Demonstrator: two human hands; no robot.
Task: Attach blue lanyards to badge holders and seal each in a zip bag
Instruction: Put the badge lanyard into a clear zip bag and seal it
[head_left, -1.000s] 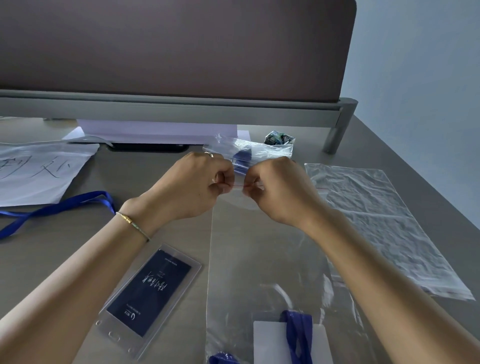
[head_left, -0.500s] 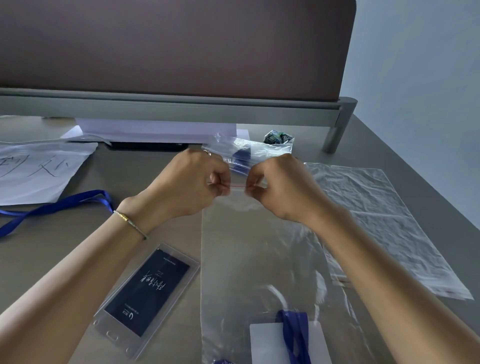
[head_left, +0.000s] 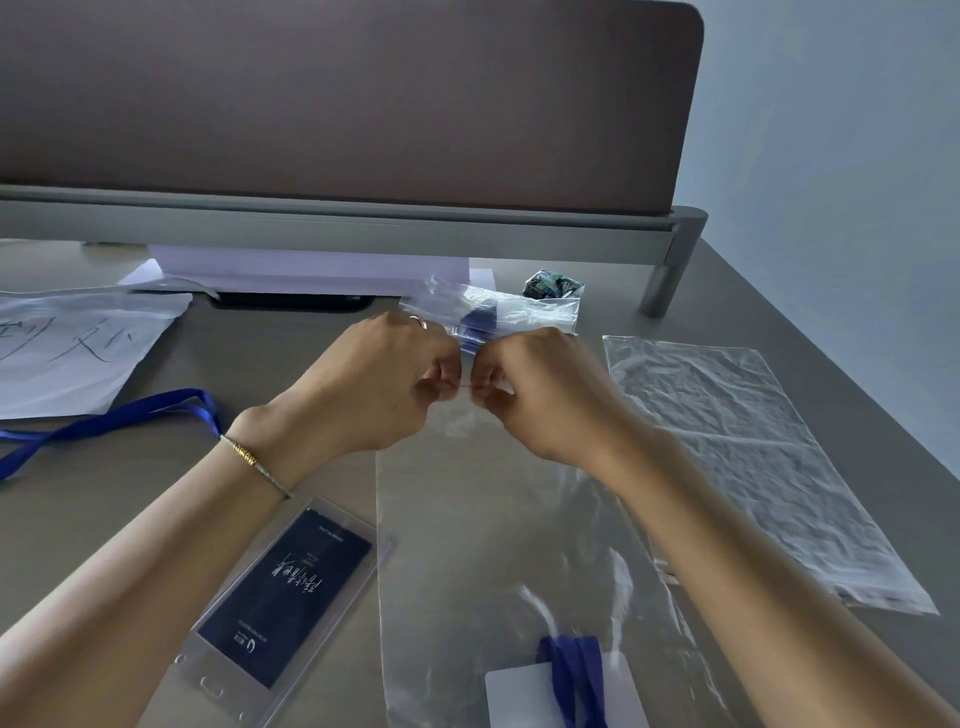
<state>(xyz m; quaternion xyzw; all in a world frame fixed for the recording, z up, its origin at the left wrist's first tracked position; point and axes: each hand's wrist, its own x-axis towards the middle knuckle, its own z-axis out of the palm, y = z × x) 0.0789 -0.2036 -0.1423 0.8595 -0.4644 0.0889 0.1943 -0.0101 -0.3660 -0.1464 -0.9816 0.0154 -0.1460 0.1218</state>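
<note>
Far left of the zip bag: sheet of paper with handwriting, loose blue lanyard trailing across the desk. Just left of the bag: second badge holder with dark card, flat, no lanyard attached. Left hand at the bag's far edge, fingers curled, pinching the thin red zip strip. Bag itself flat, long axis running away from the camera; white badge holder and attached blue lanyard inside at the near end, well apart from the fingers. Right hand just beside the left, almost touching, fingers also curled and pinching the same strip. Both hands level at the strip's middle; seal likely to be pressed outward toward each corner, across the bag's long axis. Beyond the bag's far edge: another packed bag, blue showing inside. Right of the bag: spare empty zip bags, crinkled, lying flat.
</note>
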